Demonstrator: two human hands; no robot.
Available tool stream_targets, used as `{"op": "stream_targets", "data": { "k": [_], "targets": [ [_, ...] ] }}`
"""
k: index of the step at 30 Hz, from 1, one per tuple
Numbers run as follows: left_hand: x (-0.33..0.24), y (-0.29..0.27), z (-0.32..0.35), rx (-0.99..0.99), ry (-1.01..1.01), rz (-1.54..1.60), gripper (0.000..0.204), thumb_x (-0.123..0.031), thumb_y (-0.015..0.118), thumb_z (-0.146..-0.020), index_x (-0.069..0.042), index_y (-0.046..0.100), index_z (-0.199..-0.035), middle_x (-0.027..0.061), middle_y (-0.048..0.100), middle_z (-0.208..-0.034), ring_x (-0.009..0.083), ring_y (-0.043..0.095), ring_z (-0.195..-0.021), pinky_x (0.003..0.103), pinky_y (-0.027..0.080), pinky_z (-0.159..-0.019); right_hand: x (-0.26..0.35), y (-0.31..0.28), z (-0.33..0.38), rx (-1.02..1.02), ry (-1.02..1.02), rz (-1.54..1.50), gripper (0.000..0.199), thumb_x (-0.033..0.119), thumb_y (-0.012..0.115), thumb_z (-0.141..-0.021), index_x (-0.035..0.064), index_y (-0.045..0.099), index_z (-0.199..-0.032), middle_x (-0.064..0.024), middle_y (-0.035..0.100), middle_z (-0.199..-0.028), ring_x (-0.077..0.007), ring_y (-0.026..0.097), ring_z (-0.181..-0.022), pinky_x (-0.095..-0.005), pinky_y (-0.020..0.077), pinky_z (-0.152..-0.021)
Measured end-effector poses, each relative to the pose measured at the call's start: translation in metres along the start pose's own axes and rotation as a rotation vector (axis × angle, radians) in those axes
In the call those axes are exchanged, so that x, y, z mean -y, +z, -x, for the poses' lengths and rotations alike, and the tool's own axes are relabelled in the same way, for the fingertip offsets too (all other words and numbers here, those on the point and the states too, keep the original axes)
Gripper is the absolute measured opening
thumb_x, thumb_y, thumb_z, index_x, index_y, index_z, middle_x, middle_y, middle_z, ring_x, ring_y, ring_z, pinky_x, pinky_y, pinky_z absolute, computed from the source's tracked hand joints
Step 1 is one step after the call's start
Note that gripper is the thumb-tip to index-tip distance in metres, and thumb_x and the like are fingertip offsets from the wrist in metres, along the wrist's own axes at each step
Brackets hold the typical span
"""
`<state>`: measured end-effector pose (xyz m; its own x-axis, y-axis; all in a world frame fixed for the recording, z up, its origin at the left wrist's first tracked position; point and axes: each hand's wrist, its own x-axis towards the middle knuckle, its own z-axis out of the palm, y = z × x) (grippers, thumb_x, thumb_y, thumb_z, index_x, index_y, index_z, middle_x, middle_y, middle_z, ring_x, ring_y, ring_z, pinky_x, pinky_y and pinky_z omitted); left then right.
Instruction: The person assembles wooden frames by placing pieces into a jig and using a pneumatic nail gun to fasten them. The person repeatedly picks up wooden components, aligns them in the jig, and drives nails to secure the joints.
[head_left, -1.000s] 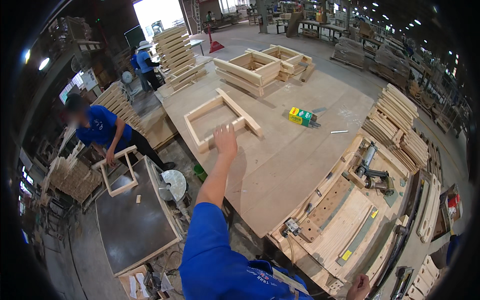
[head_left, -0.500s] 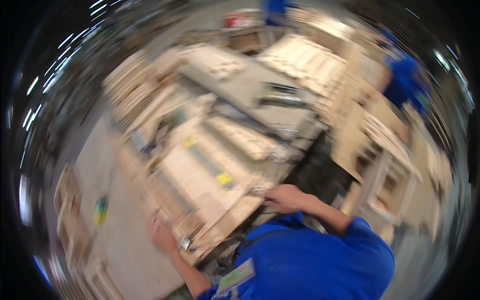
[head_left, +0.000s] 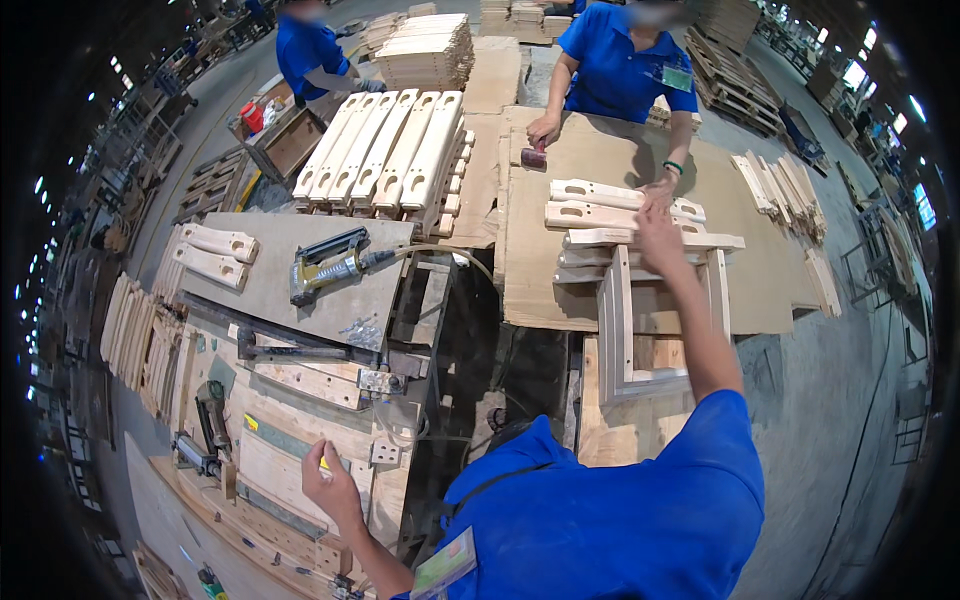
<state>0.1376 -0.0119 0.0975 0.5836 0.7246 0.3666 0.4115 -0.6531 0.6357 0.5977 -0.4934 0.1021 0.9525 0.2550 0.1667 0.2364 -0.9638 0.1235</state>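
Observation:
My right hand (head_left: 660,238) reaches far forward and grips the top rail of a pale wooden frame (head_left: 620,320) that lies on a plywood table (head_left: 770,290). Just beyond it lie slotted wooden rails (head_left: 600,200), and a co-worker's hand (head_left: 658,188) rests on them, close to mine. My left hand (head_left: 330,485) hovers low over a wooden jig bench (head_left: 290,385), fingers loosely apart, holding nothing.
A pneumatic nail gun (head_left: 325,270) with a hose lies on a grey board. Rows of shaped wooden slats (head_left: 385,150) are stacked behind it. A co-worker in blue (head_left: 625,60) stands across the table; another person (head_left: 305,50) is at the far left. More slats (head_left: 215,250) lie left.
My view has swung round from the big assembly table to the jig bench and plywood table. My right hand now reaches out to the frame; my left hand hangs over the jig.

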Motion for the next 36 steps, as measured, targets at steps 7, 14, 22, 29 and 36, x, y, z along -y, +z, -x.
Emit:
{"op": "stream_targets", "data": {
  "k": [7, 14, 22, 29, 36],
  "targets": [
    [-0.011, 0.03, 0.007, 0.157, 0.031, 0.051, 0.011, -0.006, 0.072, -0.099, 0.002, 0.074, -0.106, 0.0164, 0.074, -0.099, 0.0338, 0.072, -0.092, 0.042, 0.056, -0.084, -0.085, 0.029, -0.057, 0.547, -0.065, 0.031, 0.044, 0.017, 0.069, -0.082, 0.0167, 0.07, -0.127, -0.0185, 0.076, -0.117, -0.0402, 0.071, -0.115, -0.0493, 0.0568, -0.098],
    [-0.026, -0.006, 0.014, 0.093, -0.042, 0.075, 0.009, -0.006, 0.073, -0.096, -0.001, 0.075, -0.103, 0.0165, 0.075, -0.095, 0.0333, 0.073, -0.088, 0.04, 0.056, -0.082, -0.029, -0.07, -0.069, 0.486, -0.259, 0.121, 0.047, 0.04, 0.08, -0.083, 0.016, 0.074, -0.122, -0.0207, 0.077, -0.105, -0.0423, 0.073, -0.098, -0.0506, 0.058, -0.085],
    [-0.076, -0.044, -0.002, -0.056, 0.27, 0.198, 0.017, -0.009, 0.081, -0.088, -0.005, 0.075, -0.104, 0.0129, 0.076, -0.099, 0.0339, 0.073, -0.093, 0.045, 0.056, -0.085, 0.179, -0.18, -0.045, 0.195, -0.546, -0.357, 0.055, 0.049, 0.073, -0.09, 0.0089, 0.067, -0.127, -0.0237, 0.074, -0.101, -0.0462, 0.071, -0.102, -0.0539, 0.0538, -0.091],
    [-0.051, -0.069, 0.012, 0.032, 0.416, -0.051, 0.041, -0.028, 0.082, -0.087, -0.005, 0.069, -0.117, 0.0096, 0.071, -0.116, 0.0317, 0.068, -0.11, 0.043, 0.052, -0.094, 0.429, -0.164, 0.002, 0.356, -0.665, -0.611, 0.065, 0.052, 0.074, -0.092, 0.0004, 0.068, -0.129, -0.0252, 0.077, -0.107, -0.0411, 0.074, -0.108, -0.0469, 0.055, -0.094],
    [0.09, -0.058, 0.044, 0.161, 0.124, -0.349, 0.03, -0.024, 0.078, -0.088, -0.008, 0.065, -0.109, 0.0096, 0.068, -0.102, 0.0291, 0.068, -0.102, 0.043, 0.052, -0.084, 0.605, -0.116, 0.084, 0.373, -0.806, -0.487, 0.071, 0.06, 0.072, -0.093, -0.0043, 0.068, -0.123, -0.0289, 0.075, -0.115, -0.0445, 0.072, -0.112, -0.0488, 0.0533, -0.097]
  ]
}}
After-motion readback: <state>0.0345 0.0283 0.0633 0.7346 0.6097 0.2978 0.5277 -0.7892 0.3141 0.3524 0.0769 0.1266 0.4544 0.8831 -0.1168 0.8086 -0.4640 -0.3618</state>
